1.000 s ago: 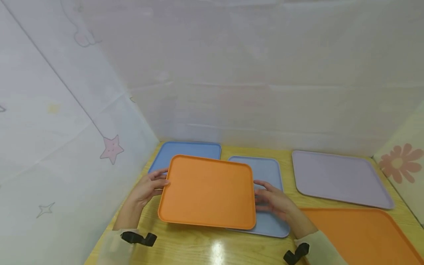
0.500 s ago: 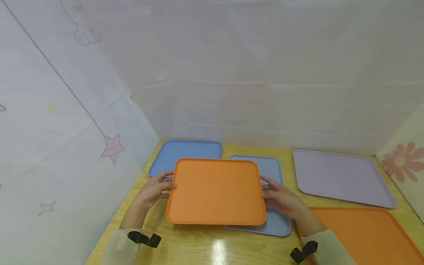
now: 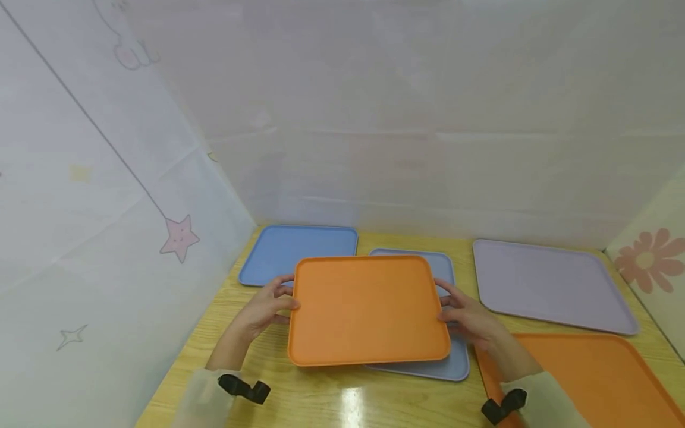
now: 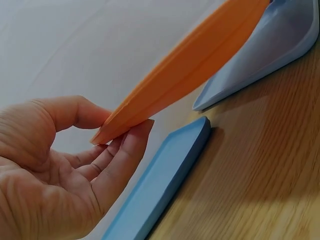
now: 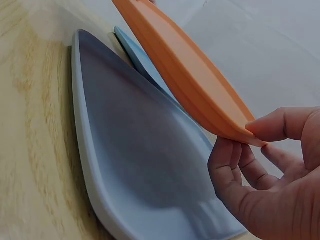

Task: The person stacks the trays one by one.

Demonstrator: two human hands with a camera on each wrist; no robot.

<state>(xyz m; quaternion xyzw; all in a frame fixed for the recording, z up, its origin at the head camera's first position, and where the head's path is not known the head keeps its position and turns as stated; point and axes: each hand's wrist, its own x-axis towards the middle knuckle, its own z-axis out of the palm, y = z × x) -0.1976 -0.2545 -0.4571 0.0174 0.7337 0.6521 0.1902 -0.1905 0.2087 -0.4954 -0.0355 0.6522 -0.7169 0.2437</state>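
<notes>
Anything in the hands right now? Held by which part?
An orange tray, pinched at opposite short edges: left hand on one, right hand on the other.

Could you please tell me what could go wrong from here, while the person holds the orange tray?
The held orange tray is pinched only at opposite edges by the left hand and right hand, so it might slip or tip. If lowered here, it could catch the pale blue tray partly beneath it. The right sleeve might brush the other orange tray.
</notes>
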